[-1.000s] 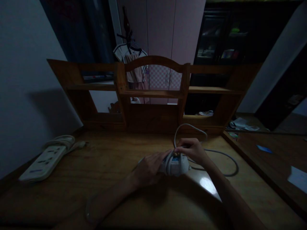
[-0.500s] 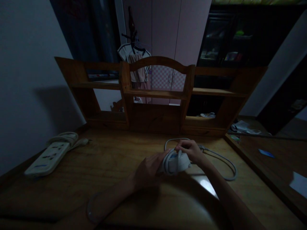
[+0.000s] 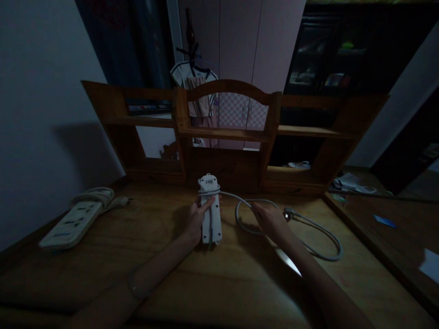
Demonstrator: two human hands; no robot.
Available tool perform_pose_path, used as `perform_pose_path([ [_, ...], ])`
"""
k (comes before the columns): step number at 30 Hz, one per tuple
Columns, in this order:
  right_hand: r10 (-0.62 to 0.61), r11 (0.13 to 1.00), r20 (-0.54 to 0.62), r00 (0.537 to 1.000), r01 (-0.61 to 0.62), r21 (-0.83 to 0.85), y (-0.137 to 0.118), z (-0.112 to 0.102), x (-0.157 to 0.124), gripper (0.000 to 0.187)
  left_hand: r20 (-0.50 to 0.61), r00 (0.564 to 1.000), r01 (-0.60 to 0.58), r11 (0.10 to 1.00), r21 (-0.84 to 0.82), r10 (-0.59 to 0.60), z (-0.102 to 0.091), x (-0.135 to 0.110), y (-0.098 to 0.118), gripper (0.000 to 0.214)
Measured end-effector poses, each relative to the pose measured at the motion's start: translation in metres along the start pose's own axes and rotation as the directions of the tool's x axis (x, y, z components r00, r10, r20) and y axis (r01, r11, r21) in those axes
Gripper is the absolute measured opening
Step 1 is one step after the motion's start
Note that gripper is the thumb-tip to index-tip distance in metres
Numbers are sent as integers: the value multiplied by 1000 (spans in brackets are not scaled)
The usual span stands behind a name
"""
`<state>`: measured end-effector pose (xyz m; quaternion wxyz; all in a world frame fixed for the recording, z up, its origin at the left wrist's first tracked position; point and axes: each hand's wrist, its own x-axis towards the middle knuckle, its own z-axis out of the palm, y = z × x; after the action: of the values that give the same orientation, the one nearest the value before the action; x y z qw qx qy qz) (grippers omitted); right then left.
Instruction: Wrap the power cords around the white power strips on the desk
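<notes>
We hold a white power strip [image 3: 216, 224] in front of the middle section of the wooden shelf [image 3: 226, 135], one end toward the shelf and its screw-dotted face with a small printed label turned to us. Our left hand [image 3: 195, 224] grips it from the left side, thumb pressed across that face and fingers around behind. We cannot tell whether the strip's near end touches the desk [image 3: 154, 214].

A grey cord [image 3: 236, 197] circles the strip close to its shelf-side end, then runs off toward our right hand [image 3: 272, 221], which is closed narrowly on it in front of the shelf's right upright. More cord lies looped on the desk before the shelf's right section, where the plug [image 3: 288, 213] rests just beside our right hand.

Out in front of the shelf's left end lies a second power strip [image 3: 73, 224], sockets up, its own pale cord [image 3: 94, 196] bundled over its shelf-side end. Beyond the shelf's right end, a blue card [image 3: 384, 221] lies on a darker surface, and behind the shelf hang some clothes [image 3: 197, 98].
</notes>
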<state>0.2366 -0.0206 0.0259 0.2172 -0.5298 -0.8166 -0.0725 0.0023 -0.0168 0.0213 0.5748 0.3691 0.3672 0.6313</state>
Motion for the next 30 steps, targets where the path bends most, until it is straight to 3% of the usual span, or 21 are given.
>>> perform_pose_path([
  [6, 28, 998, -90, 996, -33, -55, 14, -9, 1, 18, 56, 997, 60, 998, -26, -59, -8, 10, 2, 46],
  [11, -78, 997, -226, 971, 79, -2, -16, -17, 0, 44, 127, 981, 149, 989, -21, -145, 2, -2, -1, 46],
  [17, -167, 980, -256, 952, 188, 62, -47, -15, -1, 36, 165, 970, 176, 983, 45, -181, 13, -23, -7, 49],
  [21, -177, 980, -277, 944, 195, 41, -43, -11, -2, 20, 182, 973, 117, 983, 138, -141, 17, -29, -6, 48],
  [30, -220, 973, -362, 906, 228, -21, -43, -17, -2, 26, 293, 956, -57, 954, 294, -33, 25, -36, 6, 46],
])
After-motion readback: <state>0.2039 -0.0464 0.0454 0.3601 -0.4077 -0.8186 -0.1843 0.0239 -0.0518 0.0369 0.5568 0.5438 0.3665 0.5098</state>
